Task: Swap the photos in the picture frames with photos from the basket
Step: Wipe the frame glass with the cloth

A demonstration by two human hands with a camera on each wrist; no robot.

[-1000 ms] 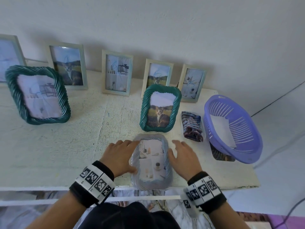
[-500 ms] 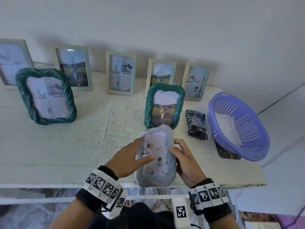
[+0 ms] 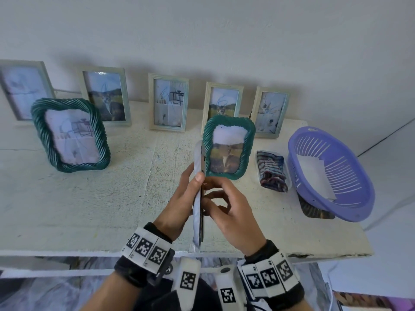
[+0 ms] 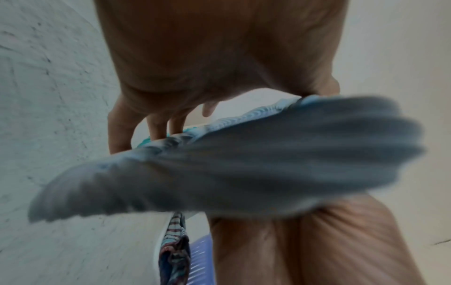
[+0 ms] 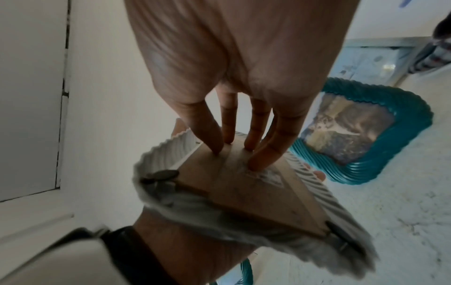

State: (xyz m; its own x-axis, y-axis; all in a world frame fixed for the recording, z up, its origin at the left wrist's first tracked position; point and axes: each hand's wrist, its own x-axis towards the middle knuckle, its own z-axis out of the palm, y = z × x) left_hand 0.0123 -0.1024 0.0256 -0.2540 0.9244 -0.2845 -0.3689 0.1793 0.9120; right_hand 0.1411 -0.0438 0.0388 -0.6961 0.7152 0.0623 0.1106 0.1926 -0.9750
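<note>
I hold a grey ribbed picture frame upright and edge-on above the table's front edge. My left hand grips its left side, thumb over the rim. My right hand is on the other side; in the right wrist view its fingers press on the brown back board. In the left wrist view the frame is a grey blur. The purple basket on the right holds a white photo. The frame's picture side is hidden.
A teal frame with a cat photo stands just behind my hands. A larger teal frame stands at the left. Several pale frames line the wall. A striped cloth lies beside the basket. The table edge is close.
The grey frame lay flat between my hands, then was lifted. It is now turned edge-on, with the right hand moved round to its back.
</note>
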